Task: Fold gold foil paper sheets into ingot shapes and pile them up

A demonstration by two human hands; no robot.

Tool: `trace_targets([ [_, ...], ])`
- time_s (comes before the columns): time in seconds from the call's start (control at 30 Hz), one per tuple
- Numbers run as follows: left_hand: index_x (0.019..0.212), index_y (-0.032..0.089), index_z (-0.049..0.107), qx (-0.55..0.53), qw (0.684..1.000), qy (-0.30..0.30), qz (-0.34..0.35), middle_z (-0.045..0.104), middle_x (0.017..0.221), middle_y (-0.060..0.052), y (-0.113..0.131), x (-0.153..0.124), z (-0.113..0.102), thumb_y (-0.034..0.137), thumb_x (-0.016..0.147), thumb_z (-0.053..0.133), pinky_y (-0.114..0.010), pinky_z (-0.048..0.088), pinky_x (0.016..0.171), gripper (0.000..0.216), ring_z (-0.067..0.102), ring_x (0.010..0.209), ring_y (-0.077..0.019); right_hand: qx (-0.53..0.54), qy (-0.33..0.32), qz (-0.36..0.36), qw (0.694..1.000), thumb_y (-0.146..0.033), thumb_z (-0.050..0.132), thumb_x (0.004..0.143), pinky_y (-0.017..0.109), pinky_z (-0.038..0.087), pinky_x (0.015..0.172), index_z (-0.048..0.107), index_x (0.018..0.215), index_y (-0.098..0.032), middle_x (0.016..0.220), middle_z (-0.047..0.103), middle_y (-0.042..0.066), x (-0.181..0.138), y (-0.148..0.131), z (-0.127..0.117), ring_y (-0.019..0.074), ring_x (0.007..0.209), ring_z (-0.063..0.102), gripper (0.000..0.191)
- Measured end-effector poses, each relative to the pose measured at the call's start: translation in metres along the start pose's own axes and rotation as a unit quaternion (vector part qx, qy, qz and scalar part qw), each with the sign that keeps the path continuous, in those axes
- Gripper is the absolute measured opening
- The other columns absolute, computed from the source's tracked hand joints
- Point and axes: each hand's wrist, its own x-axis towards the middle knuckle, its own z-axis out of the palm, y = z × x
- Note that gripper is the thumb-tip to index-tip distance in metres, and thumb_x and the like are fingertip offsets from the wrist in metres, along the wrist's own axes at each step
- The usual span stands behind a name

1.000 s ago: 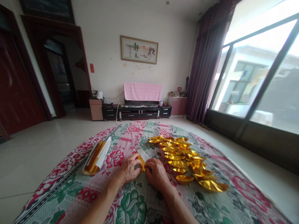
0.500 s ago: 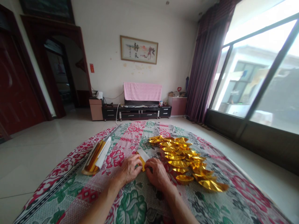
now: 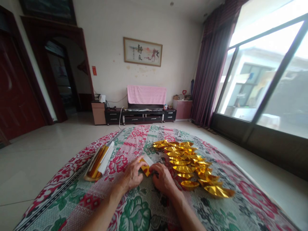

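Note:
Between my hands lies a partly folded sheet of gold foil paper (image 3: 146,168), gold on the near part and whitish on the far part. My left hand (image 3: 132,173) grips its left edge, fingers curled and thumb near the gold fold. At the right edge, my right hand (image 3: 162,178) has its curled fingers closed on the paper. Several folded gold paper ingots (image 3: 182,169), boat-shaped and shiny, stand in rows to the right of my right hand. Off to the left rests a curled stack of gold and white paper sheets (image 3: 100,161).
A round table with a flowered cloth (image 3: 136,213) carries everything. Beyond it stand a low black TV cabinet (image 3: 144,118) and a pink cloth (image 3: 146,94) over a screen. A purple curtain (image 3: 204,80) and large window are on the right.
My hands have moved slightly apart along the paper's edges, and more of its gold side shows between them. The ingots and the paper stack stay where they were.

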Motion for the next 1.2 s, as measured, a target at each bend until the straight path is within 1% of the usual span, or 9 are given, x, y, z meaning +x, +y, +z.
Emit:
trace_targets([
  [0.13, 0.095, 0.021, 0.061, 0.029, 0.999, 0.011, 0.038, 0.043, 0.132, -0.006, 0.001, -0.001, -0.001, 0.003, 0.063, 0.048, -0.039, 0.031, 0.105, 0.039, 0.039, 0.121, -0.0217, -0.005, 0.003, -0.001, 1.0, -0.004, 0.043, 0.06, 0.028, 0.037, 0.082, 0.062, 0.083, -0.021, 0.089, 0.062, 0.003, 0.0, 0.003, 0.003, 0.0171, 0.088, 0.054, 0.034],
  [0.3, 0.095, 0.023, 0.062, 0.064, 0.995, 0.016, 0.069, 0.047, 0.127, -0.004, 0.001, -0.001, -0.003, 0.007, 0.07, 0.05, -0.039, 0.035, 0.101, 0.032, 0.042, 0.116, -0.022, -0.009, 0.006, 0.001, 1.0, -0.004, 0.043, 0.061, 0.028, 0.038, 0.082, 0.062, 0.083, -0.021, 0.087, 0.061, 0.003, -0.001, 0.004, 0.003, 0.0171, 0.087, 0.054, 0.033],
  [0.5, 0.092, 0.025, 0.066, 0.092, 0.992, 0.005, 0.091, 0.057, 0.11, -0.004, 0.01, 0.001, -0.007, 0.013, 0.081, 0.045, -0.034, 0.043, 0.088, 0.026, 0.049, 0.099, -0.0198, -0.007, 0.014, 0.004, 1.0, -0.004, 0.043, 0.062, 0.028, 0.038, 0.081, 0.061, 0.082, -0.021, 0.086, 0.06, 0.002, -0.001, 0.001, 0.002, 0.0171, 0.086, 0.053, 0.032],
  [0.63, 0.093, 0.024, 0.067, 0.085, 0.992, 0.015, 0.092, 0.06, 0.102, -0.005, 0.007, 0.002, -0.003, 0.016, 0.085, 0.041, -0.031, 0.045, 0.083, 0.028, 0.052, 0.092, -0.0182, -0.004, 0.015, 0.0, 1.0, -0.003, 0.043, 0.061, 0.028, 0.038, 0.081, 0.06, 0.083, -0.021, 0.086, 0.059, 0.002, -0.002, -0.001, 0.001, 0.017, 0.086, 0.053, 0.033],
  [0.77, 0.098, 0.022, 0.066, 0.059, 0.993, 0.053, 0.086, 0.062, 0.102, -0.005, -0.003, 0.002, 0.004, 0.014, 0.084, 0.041, -0.03, 0.046, 0.084, 0.03, 0.055, 0.093, -0.0172, -0.029, 0.03, -0.008, 0.999, -0.005, 0.048, 0.061, 0.031, 0.038, 0.085, 0.058, 0.092, -0.022, 0.099, 0.057, 0.003, -0.002, -0.004, 0.0, 0.0189, 0.094, 0.05, 0.037],
  [0.87, 0.098, 0.021, 0.066, 0.042, 0.993, 0.069, 0.087, 0.063, 0.103, -0.005, -0.008, 0.002, 0.006, 0.015, 0.084, 0.041, -0.03, 0.046, 0.087, 0.029, 0.056, 0.094, -0.0165, -0.062, 0.057, -0.014, 0.996, -0.009, 0.052, 0.067, 0.033, 0.036, 0.087, 0.057, 0.098, -0.022, 0.103, 0.057, 0.004, 0.0, -0.006, -0.001, 0.0197, 0.098, 0.049, 0.034],
  [0.93, 0.097, 0.021, 0.065, 0.026, 0.993, 0.07, 0.091, 0.064, 0.103, -0.005, -0.008, 0.002, 0.007, 0.015, 0.084, 0.041, -0.029, 0.047, 0.087, 0.029, 0.057, 0.095, -0.0158, -0.079, 0.065, -0.019, 0.995, -0.011, 0.053, 0.071, 0.034, 0.035, 0.087, 0.058, 0.096, -0.023, 0.102, 0.058, 0.003, 0.001, -0.007, -0.001, 0.0195, 0.098, 0.049, 0.029],
  [1.1, 0.094, 0.021, 0.065, 0.005, 0.995, 0.069, 0.074, 0.063, 0.103, -0.004, -0.007, 0.001, 0.008, 0.013, 0.081, 0.042, -0.029, 0.046, 0.09, 0.028, 0.057, 0.097, -0.0155, -0.079, 0.051, -0.031, 0.995, -0.012, 0.053, 0.075, 0.033, 0.033, 0.086, 0.061, 0.085, -0.024, 0.095, 0.06, 0.002, 0.002, -0.008, -0.003, 0.0186, 0.093, 0.05, 0.017],
  [1.2, 0.103, 0.021, 0.062, 0.033, 0.996, 0.059, 0.057, 0.059, 0.11, -0.005, -0.006, -0.001, 0.008, 0.011, 0.078, 0.044, -0.034, 0.043, 0.093, 0.032, 0.053, 0.102, -0.0183, -0.076, 0.05, -0.034, 0.995, -0.012, 0.054, 0.074, 0.033, 0.032, 0.087, 0.061, 0.083, -0.024, 0.093, 0.06, 0.002, 0.001, -0.008, -0.003, 0.0182, 0.092, 0.049, 0.016],
])
